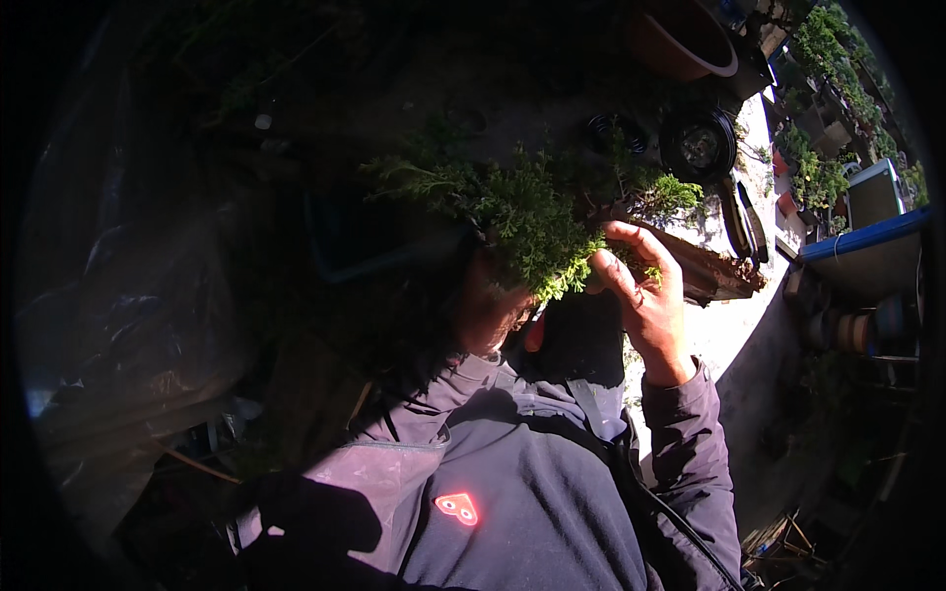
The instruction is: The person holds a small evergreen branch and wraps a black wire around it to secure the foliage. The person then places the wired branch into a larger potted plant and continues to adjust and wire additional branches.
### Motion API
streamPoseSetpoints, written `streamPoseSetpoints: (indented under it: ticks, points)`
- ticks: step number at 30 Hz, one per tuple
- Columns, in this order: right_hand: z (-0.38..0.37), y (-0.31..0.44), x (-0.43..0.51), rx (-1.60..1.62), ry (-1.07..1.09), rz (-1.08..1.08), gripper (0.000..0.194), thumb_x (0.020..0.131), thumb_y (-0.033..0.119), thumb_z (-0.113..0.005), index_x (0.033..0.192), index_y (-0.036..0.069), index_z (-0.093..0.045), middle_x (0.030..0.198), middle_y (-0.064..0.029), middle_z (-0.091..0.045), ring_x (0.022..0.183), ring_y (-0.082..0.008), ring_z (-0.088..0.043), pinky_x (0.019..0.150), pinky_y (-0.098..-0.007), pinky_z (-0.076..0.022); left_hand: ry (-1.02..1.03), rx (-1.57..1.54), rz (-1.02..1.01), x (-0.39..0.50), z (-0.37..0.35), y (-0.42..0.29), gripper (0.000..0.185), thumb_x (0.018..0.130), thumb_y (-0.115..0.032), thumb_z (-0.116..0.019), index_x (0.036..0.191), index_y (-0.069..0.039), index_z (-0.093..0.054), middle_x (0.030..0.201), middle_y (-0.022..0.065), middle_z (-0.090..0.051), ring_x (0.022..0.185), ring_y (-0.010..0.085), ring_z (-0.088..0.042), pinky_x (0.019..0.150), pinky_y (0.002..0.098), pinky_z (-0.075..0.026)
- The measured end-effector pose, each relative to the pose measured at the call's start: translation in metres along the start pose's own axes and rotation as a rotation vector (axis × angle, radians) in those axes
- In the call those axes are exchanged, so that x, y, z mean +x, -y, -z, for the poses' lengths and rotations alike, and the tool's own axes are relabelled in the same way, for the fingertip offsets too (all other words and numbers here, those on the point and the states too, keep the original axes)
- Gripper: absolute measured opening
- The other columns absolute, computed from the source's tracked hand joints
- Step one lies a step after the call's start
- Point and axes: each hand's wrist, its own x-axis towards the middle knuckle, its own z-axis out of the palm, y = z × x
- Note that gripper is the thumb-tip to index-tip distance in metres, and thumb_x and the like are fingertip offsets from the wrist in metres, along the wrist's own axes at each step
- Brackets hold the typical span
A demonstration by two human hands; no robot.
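Note:
A bushy conifer with scale-like green foliage (528,214) spreads before me, its lower tips lit by the sun. My right hand (647,288) is raised at its right side, thumb and index finger at the edge of the foliage; whether they pinch a sprig cannot be told. My left hand (491,306) is in shade beneath the foliage, its fingers mostly hidden. Close beside it shows a red handle-like piece (535,332), whose tool I cannot make out. A brown, soil-edged trough or slab (702,266) lies just beyond my right hand.
Coils of dark wire (698,144) lie on the sunlit surface, near long dark-handled tools (743,221). A large terracotta-coloured pot (684,44) stands at the top. Clear plastic sheeting (140,295) hangs at left. Potted plants (813,162) and a blue-edged table (865,233) are at right.

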Motion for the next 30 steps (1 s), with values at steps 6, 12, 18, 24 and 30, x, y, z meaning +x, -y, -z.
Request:
streamPoseSetpoints:
  ticks: [6, 12, 18, 24, 30]
  points:
    - [0.003, 0.002, -0.001, -0.123, 0.103, 0.037, 0.021, 0.092, 0.003, -0.069, 0.111, -0.001, -0.063, 0.105, -0.0042, -0.067, 0.100, -0.0111, -0.063, 0.091, -0.0273, -0.0510, -0.077, -0.472, 0.065, 0.002, -0.006, 0.026, 0.064, 0.083, 0.012, -0.066, 0.139, -0.008, -0.045, 0.124, 0.0058, -0.058, 0.107, 0.0144, -0.058, 0.079, 0.0282, -0.051]
    - [0.008, 0.039, 0.010, -0.471, 0.111, 0.179, 0.021, 0.092, 0.015, -0.071, 0.105, -0.001, -0.068, 0.096, -0.0089, -0.071, 0.090, -0.0177, -0.067, 0.083, -0.0293, -0.0522, 0.170, -0.568, 0.021, 0.002, 0.007, 0.035, 0.051, 0.090, 0.002, -0.067, 0.136, -0.008, -0.046, 0.121, 0.0059, -0.058, 0.106, 0.0160, -0.059, 0.086, 0.0317, -0.051]
    - [0.010, 0.052, 0.022, -0.851, 0.301, 0.126, 0.026, 0.084, 0.021, -0.077, 0.099, 0.000, -0.070, 0.094, -0.0126, -0.072, 0.089, -0.0303, -0.070, 0.080, -0.0358, -0.0547, -0.039, -0.618, 0.074, 0.000, -0.012, 0.028, 0.051, 0.092, -0.002, -0.065, 0.139, -0.007, -0.046, 0.120, 0.0074, -0.060, 0.103, 0.0174, -0.061, 0.084, 0.0310, -0.053]
    - [-0.003, 0.037, 0.019, -0.970, 0.292, 0.425, 0.020, 0.068, 0.012, -0.076, 0.082, 0.004, -0.064, 0.088, -0.0089, -0.061, 0.087, -0.0287, -0.061, 0.075, -0.0373, -0.0517, 0.107, -0.393, -0.090, 0.007, 0.002, 0.025, 0.048, 0.091, -0.004, -0.067, 0.136, -0.004, -0.050, 0.116, 0.0081, -0.062, 0.098, 0.0172, -0.062, 0.076, 0.0302, -0.053]
    - [-0.006, 0.034, 0.020, -0.879, 0.300, 0.605, 0.034, 0.072, -0.001, -0.067, 0.105, 0.000, -0.058, 0.100, -0.0180, -0.057, 0.092, -0.0370, -0.057, 0.083, -0.0405, -0.0491, 0.194, -0.442, -0.189, 0.007, 0.005, 0.021, 0.046, 0.090, -0.005, -0.069, 0.133, -0.003, -0.053, 0.117, 0.0098, -0.064, 0.097, 0.0179, -0.064, 0.071, 0.0315, -0.055]
